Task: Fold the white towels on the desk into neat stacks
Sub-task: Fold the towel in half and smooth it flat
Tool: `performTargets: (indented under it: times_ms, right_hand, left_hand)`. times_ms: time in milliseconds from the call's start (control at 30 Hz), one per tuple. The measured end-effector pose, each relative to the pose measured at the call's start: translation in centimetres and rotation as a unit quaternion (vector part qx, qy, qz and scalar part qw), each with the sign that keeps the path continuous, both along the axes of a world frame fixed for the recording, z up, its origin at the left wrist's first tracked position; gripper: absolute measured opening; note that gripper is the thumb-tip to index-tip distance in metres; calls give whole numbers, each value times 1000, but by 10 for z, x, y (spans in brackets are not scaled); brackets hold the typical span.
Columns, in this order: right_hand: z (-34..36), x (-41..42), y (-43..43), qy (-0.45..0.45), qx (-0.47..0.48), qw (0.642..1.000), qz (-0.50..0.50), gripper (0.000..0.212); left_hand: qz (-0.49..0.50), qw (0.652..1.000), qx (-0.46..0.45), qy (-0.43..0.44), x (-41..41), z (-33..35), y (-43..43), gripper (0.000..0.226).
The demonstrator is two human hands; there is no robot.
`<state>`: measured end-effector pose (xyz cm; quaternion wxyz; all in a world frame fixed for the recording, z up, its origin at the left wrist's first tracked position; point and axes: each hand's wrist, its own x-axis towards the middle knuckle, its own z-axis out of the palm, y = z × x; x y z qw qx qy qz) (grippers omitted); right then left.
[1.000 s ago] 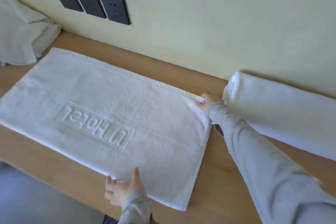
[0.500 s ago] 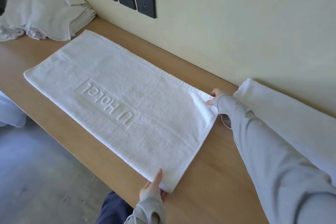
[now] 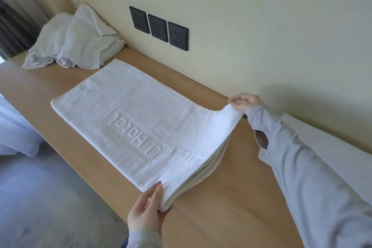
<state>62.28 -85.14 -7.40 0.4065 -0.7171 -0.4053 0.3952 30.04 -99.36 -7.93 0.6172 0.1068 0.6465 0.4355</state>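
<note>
A white towel [image 3: 141, 119] embossed "U Hotel" lies folded lengthwise on the wooden desk [image 3: 231, 207]. My left hand [image 3: 148, 209] grips its near right corner, thumb on top and fingers underneath. My right hand [image 3: 244, 102] pinches the far right corner by the wall. Both corners are raised off the desk, so the towel's right end hangs lifted with its layers showing. A pile of rumpled white towels [image 3: 76, 44] sits at the desk's far left. Another white towel [image 3: 332, 153] lies along the wall at the right, partly behind my right sleeve.
Three dark wall sockets [image 3: 159, 27] sit on the cream wall above the desk. The desk's front edge runs diagonally at the lower left, with grey floor [image 3: 40, 197] below. White fabric [image 3: 12, 127] hangs at the left edge.
Both hands have taken hold of the towel's right corners and lifted that end off the desk. The view has swung right, bringing the towel pile and sockets further into frame.
</note>
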Motion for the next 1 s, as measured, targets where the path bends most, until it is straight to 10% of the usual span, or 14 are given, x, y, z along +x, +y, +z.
performTargets:
  times_ms: [300,667,1000]
  right_hand:
    - [42,-54,71,211,80,974,4,14]
    - [60,-129,171,-103,112,987,-56,11]
    - [48,-249,333,-270,93,958,-36,14]
  left_hand:
    - [-90,974,184,98,-55,24,64,42]
    - [-107,936,229,245,-147,29,173,46]
    - [-147,947,220,182,-269,3,331,33]
